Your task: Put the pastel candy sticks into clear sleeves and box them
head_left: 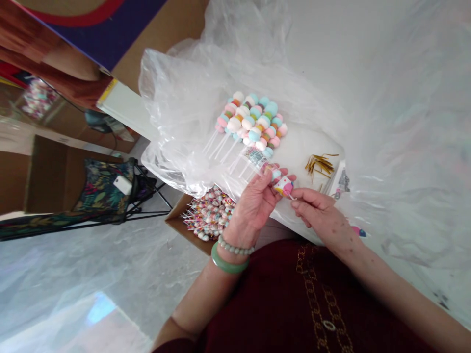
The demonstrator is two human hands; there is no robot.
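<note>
The left grip (253, 203) and right grip (324, 215) hold one pink candy stick (283, 187).

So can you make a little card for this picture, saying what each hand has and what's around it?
Left hand: holds a candy skewer
Right hand: pinches a pink wrapper
Nearby: more candy skewers on clear plastic; gold ties
Also: lollipops in a box
Left wrist: jade bangle; bead bracelet
</note>
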